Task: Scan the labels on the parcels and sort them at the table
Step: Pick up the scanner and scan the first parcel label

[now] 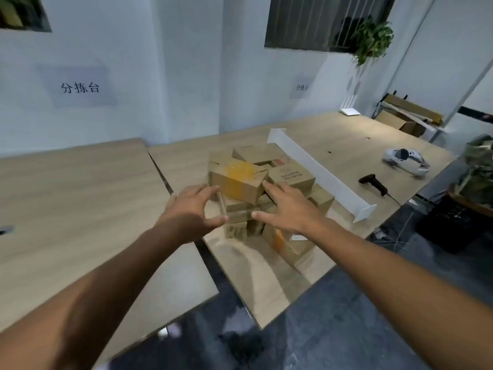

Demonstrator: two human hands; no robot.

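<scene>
Our left grip and right grip are spread wide and hold nothing, flanking the yellow-taped parcel atop the parcel pile on the pale wood worktop. Right of the right grip lie a white divider and a black scanner; beyond the grips stands a white wall.

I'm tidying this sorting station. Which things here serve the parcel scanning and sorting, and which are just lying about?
For the job: parcel pile, yellow-taped parcel on top, handheld scanner, probably the white divider.
Lying about: white headset-like device, hanging plant, open carton at the far end, black crate.
</scene>
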